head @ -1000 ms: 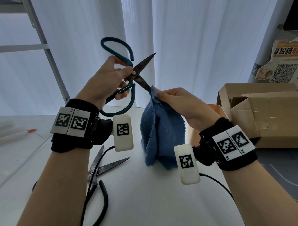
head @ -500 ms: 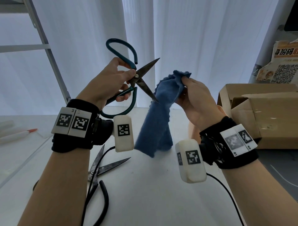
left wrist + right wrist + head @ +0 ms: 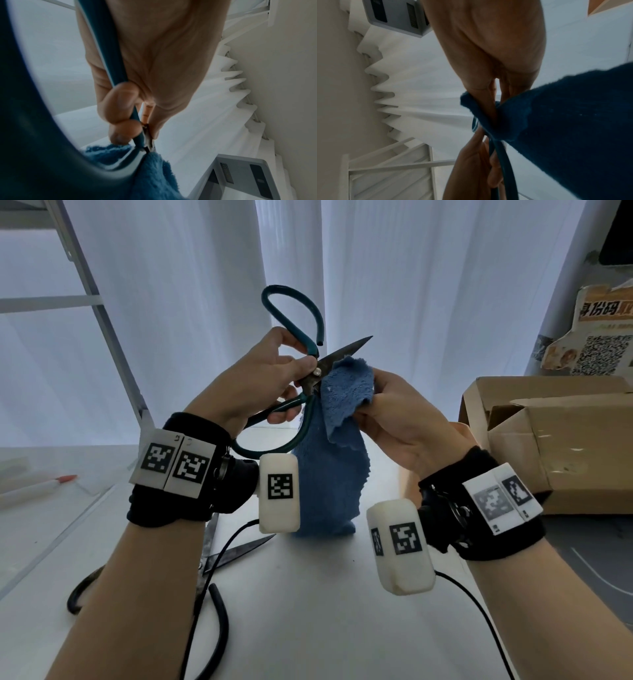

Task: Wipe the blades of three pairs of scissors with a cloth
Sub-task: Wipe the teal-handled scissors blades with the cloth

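Observation:
My left hand (image 3: 274, 378) holds teal-handled scissors (image 3: 310, 344) up in front of me, fingers curled round the handles (image 3: 118, 67) near the pivot, blades spread apart. The upper blade (image 3: 346, 350) points right and is bare. My right hand (image 3: 387, 405) pinches a blue cloth (image 3: 346, 395) around the lower blade close to the pivot, so that blade is hidden. The rest of the cloth hangs down toward the white table (image 3: 325, 611). In the right wrist view the cloth (image 3: 565, 128) is bunched around my fingers beside the teal handle (image 3: 503, 162).
A second pair of scissors with black handles (image 3: 219, 607) lies spread on the table under my left forearm. Cardboard boxes (image 3: 555, 440) stand at the right. A white pen with a red tip (image 3: 37, 486) lies at the far left. White curtains hang behind.
My right hand brought the cloth from beside the blade tips in to the pivot and wrapped it over the lower blade. The scissors tilted slightly.

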The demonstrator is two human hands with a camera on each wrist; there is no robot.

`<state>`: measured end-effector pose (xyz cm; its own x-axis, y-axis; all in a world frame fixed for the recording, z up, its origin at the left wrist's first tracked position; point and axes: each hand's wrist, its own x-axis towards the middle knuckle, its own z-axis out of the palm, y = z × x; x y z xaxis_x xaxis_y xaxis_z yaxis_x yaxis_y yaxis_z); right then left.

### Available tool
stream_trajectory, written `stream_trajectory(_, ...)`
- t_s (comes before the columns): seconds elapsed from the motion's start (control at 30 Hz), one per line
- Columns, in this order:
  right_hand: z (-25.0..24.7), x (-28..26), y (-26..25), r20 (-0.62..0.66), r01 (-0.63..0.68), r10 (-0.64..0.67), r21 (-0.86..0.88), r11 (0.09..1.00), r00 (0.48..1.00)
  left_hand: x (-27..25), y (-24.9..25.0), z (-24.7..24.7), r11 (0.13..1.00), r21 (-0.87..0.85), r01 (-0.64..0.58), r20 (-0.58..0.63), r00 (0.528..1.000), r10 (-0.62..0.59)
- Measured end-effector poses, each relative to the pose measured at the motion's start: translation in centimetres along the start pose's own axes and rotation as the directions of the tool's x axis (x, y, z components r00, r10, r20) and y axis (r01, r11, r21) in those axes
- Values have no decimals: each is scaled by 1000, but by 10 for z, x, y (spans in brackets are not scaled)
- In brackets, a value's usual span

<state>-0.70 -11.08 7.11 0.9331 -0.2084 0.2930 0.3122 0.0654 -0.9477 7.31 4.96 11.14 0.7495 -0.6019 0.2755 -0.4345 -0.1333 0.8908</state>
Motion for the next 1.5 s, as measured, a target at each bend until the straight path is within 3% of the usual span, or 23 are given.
stream_trajectory(0.33,2,4,3,-113,-1,-14,-132,991,993,1,1,8,1000,16,-18,26,1000,18)
stream_trajectory(0.77,3,6,7,-99,-37,28,-88,995,995,1,0,10,999,44,-32,60,998,29)
stream_trajectory(1.1,-1,1,-3,13,-94,97,-153,984,995,0,-5,-2,1000,25,-16,65,998,14)
stream_trajectory(1.5,-6,-2,-5,38,-106,117,-215,971,992,1,-7,-10,1000,-10,4,-19,1000,-4)
